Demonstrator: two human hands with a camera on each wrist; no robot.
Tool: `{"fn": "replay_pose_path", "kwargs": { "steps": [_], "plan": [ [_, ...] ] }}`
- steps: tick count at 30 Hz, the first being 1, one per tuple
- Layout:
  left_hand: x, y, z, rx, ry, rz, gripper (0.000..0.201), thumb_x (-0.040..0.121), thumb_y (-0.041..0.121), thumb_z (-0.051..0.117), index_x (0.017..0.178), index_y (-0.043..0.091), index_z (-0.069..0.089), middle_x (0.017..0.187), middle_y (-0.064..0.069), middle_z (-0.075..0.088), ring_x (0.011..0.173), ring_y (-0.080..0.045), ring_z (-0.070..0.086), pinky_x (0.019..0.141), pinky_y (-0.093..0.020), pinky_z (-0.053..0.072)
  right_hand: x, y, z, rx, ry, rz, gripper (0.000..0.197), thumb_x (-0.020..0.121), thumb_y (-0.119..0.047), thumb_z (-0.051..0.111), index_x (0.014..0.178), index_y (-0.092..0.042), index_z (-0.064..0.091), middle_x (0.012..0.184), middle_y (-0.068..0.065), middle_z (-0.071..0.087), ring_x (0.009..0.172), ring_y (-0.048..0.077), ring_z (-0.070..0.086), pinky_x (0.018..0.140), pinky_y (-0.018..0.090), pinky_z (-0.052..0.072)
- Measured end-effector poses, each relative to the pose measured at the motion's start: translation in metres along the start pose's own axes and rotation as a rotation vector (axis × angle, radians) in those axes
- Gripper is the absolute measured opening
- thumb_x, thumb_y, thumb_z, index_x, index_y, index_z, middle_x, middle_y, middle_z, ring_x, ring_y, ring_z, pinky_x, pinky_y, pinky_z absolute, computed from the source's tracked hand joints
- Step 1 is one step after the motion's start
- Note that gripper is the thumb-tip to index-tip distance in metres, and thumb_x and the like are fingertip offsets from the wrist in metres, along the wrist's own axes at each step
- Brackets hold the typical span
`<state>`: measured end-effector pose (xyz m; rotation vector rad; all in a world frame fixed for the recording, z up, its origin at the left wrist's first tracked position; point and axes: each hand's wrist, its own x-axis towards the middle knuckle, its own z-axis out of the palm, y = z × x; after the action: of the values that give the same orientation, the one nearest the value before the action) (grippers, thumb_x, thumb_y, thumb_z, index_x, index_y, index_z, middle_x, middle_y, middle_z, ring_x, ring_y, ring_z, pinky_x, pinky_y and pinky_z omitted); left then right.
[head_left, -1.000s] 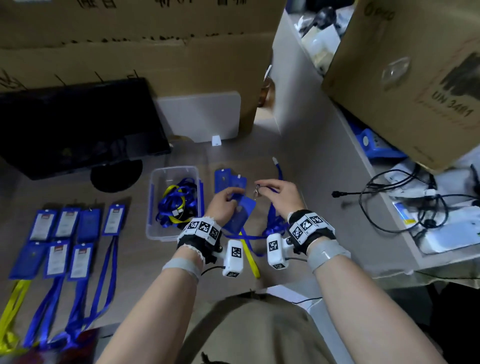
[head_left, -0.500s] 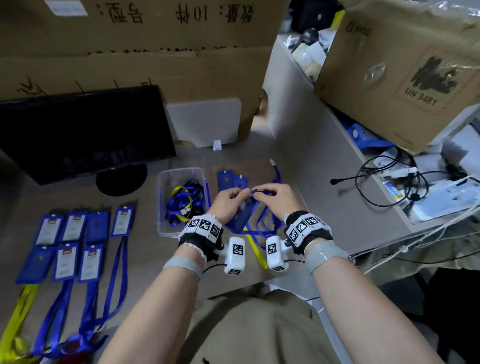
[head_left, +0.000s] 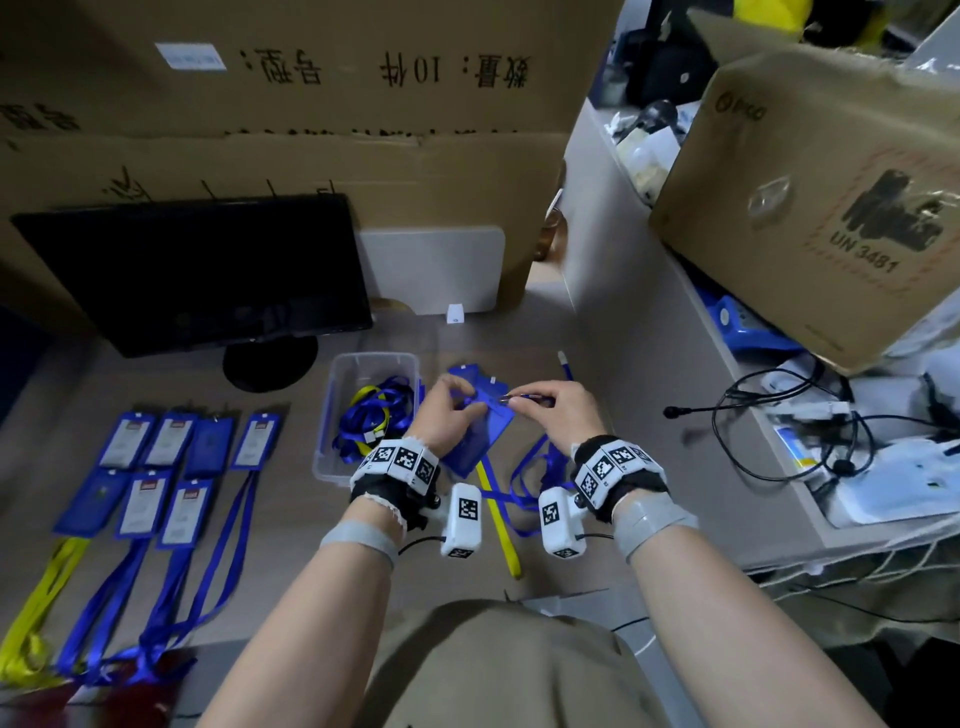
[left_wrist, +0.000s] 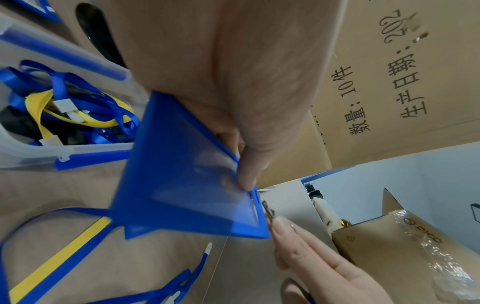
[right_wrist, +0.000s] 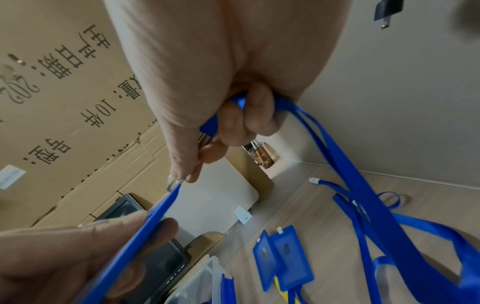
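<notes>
My left hand (head_left: 447, 415) grips a blue see-through badge holder (left_wrist: 187, 185) by its upper edge, thumb on the front, and holds it tilted above the desk. My right hand (head_left: 566, 410) pinches the small metal clip (left_wrist: 269, 211) of a blue lanyard (right_wrist: 363, 185) between thumb and forefinger. The clip sits right at the slot in the holder's top edge (head_left: 506, 399); whether it is hooked through I cannot tell. The strap runs back through my right palm and trails in loops on the desk (head_left: 540, 467).
A clear plastic bin (head_left: 324, 431) of blue and yellow lanyards stands left of my hands. Spare blue holders (right_wrist: 283, 259) lie behind them, a yellow lanyard (head_left: 501, 525) below. Several finished badges (head_left: 166, 467) lie in rows at left. A monitor (head_left: 197, 270), cardboard boxes (head_left: 805, 208) and cables (head_left: 779, 415) surround the desk.
My right hand has brought the lanyard clip leftward to the top edge of the holder, and the two hands now meet. The view has tilted upward.
</notes>
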<state>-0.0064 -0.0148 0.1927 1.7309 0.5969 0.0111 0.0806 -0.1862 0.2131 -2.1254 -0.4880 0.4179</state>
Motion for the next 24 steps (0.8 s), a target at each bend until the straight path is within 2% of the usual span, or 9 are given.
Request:
{"fn": "replay_pose_path", "kwargs": {
  "steps": [2, 4, 6, 8, 13, 17, 20, 22, 24],
  "plan": [
    [0.000, 0.002, 0.006, 0.030, 0.050, -0.018, 0.030, 0.087, 0.019, 0.070, 0.112, 0.016, 0.053, 0.086, -0.007, 0.063, 0.067, -0.014, 0.058, 0.057, -0.020, 0.046, 0.005, 0.008, -0.008, -0.020, 0.017, 0.027, 0.011, 0.077, -0.041, 0.076, 0.085, -0.035, 0.078, 0.082, -0.019, 0.074, 0.084, -0.002, 0.067, 0.082, 0.028, 0.055],
    [-0.001, 0.005, 0.014, 0.087, 0.063, 0.012, 0.037, 0.086, 0.021, 0.072, 0.119, 0.013, 0.059, 0.094, -0.006, 0.067, 0.077, -0.016, 0.063, 0.066, -0.023, 0.052, 0.010, 0.013, -0.014, -0.030, 0.001, 0.037, 0.014, 0.075, -0.043, 0.077, 0.085, -0.033, 0.078, 0.081, -0.017, 0.074, 0.084, -0.001, 0.067, 0.082, 0.027, 0.056],
    [-0.001, 0.006, 0.023, 0.120, 0.059, 0.022, 0.039, 0.084, 0.025, 0.074, 0.119, 0.011, 0.065, 0.102, -0.007, 0.071, 0.092, -0.018, 0.067, 0.077, -0.031, 0.056, 0.015, 0.016, -0.018, -0.018, -0.032, 0.032, 0.016, 0.073, -0.044, 0.077, 0.083, -0.033, 0.078, 0.081, -0.017, 0.074, 0.083, 0.001, 0.068, 0.082, 0.029, 0.057],
    [-0.003, 0.006, 0.029, 0.135, 0.097, 0.006, 0.037, 0.082, 0.029, 0.075, 0.115, 0.015, 0.067, 0.101, -0.004, 0.073, 0.095, -0.018, 0.068, 0.080, -0.035, 0.058, 0.020, 0.018, -0.019, -0.027, -0.075, 0.021, 0.015, 0.071, -0.045, 0.075, 0.080, -0.034, 0.078, 0.080, -0.017, 0.074, 0.082, 0.001, 0.068, 0.081, 0.032, 0.058],
    [-0.011, 0.003, 0.030, 0.178, 0.181, -0.009, 0.036, 0.080, 0.036, 0.074, 0.112, 0.020, 0.068, 0.097, 0.004, 0.073, 0.092, -0.015, 0.069, 0.083, -0.042, 0.058, 0.031, 0.022, -0.014, -0.010, -0.179, -0.036, 0.019, 0.067, -0.048, 0.074, 0.079, -0.035, 0.077, 0.081, -0.016, 0.074, 0.083, 0.003, 0.068, 0.081, 0.035, 0.058],
    [-0.014, -0.003, 0.014, 0.233, 0.228, -0.001, 0.027, 0.081, 0.036, 0.071, 0.106, 0.024, 0.068, 0.090, 0.007, 0.072, 0.087, -0.017, 0.069, 0.081, -0.043, 0.057, 0.031, 0.019, -0.010, 0.101, -0.257, -0.069, 0.005, 0.076, -0.031, 0.080, 0.080, -0.028, 0.079, 0.083, -0.009, 0.076, 0.085, 0.006, 0.068, 0.084, 0.031, 0.055],
    [-0.013, -0.005, 0.005, 0.254, 0.178, 0.008, 0.029, 0.084, 0.032, 0.071, 0.109, 0.019, 0.067, 0.091, 0.005, 0.071, 0.091, -0.019, 0.069, 0.086, -0.042, 0.056, 0.029, 0.016, -0.007, 0.054, -0.345, -0.116, 0.007, 0.076, -0.030, 0.080, 0.083, -0.027, 0.079, 0.082, -0.009, 0.075, 0.078, 0.004, 0.064, 0.078, 0.027, 0.051],
    [-0.012, -0.004, 0.000, 0.248, 0.119, 0.020, 0.026, 0.084, 0.030, 0.071, 0.107, 0.019, 0.067, 0.084, 0.007, 0.069, 0.085, -0.016, 0.068, 0.086, -0.042, 0.056, 0.029, 0.012, -0.004, 0.025, -0.367, -0.111, 0.011, 0.077, -0.031, 0.080, 0.086, -0.026, 0.079, 0.081, -0.009, 0.074, 0.080, 0.006, 0.064, 0.077, 0.027, 0.050],
    [-0.012, -0.002, -0.008, 0.201, 0.044, 0.050, 0.017, 0.088, 0.019, 0.069, 0.104, 0.015, 0.067, 0.075, 0.008, 0.066, 0.074, -0.012, 0.063, 0.082, -0.038, 0.055, 0.028, 0.003, -0.004, 0.044, -0.396, -0.098, 0.013, 0.079, -0.029, 0.079, 0.090, -0.024, 0.079, 0.084, -0.009, 0.075, 0.083, 0.004, 0.066, 0.077, 0.022, 0.051]
  ]
}}
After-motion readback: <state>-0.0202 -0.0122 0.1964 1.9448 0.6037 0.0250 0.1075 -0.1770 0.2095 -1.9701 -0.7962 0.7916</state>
